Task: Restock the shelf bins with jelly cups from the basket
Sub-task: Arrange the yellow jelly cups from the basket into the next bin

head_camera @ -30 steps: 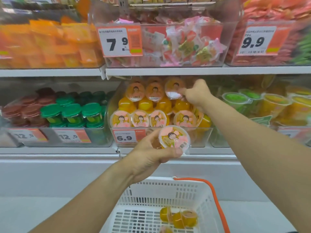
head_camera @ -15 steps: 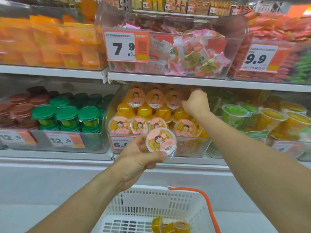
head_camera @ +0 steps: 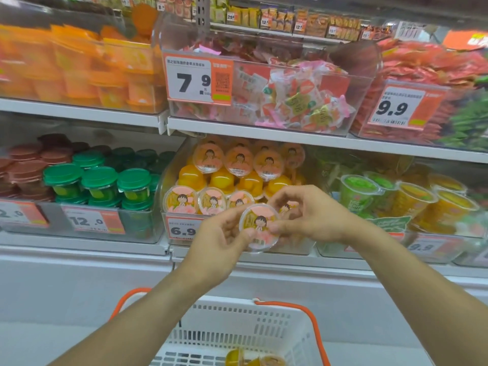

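Note:
A round jelly cup [head_camera: 260, 226] with a pink cartoon lid is held between both hands in front of the middle shelf bin [head_camera: 182, 180]. My left hand [head_camera: 219, 239] grips its left and lower edge. My right hand [head_camera: 309, 215] pinches its right edge with thumb and fingers. The clear bin, marked 6.9, holds several yellow jelly cups stacked in rows. Below, the white basket [head_camera: 237, 328] with orange handles holds a few more yellow jelly cups [head_camera: 248, 359] at the frame's bottom edge.
Left of the jelly bin stands a bin of green-lidded and red-lidded cups [head_camera: 97, 180]. Right of it is a bin of green and yellow cups [head_camera: 396, 199]. The shelf above carries bins of wrapped candy [head_camera: 290, 99] with price tags 7.9 and 9.9.
My right hand has drawn back from the top row of cups in the bin and now pinches the cup that my left hand holds. The view has tilted up a little.

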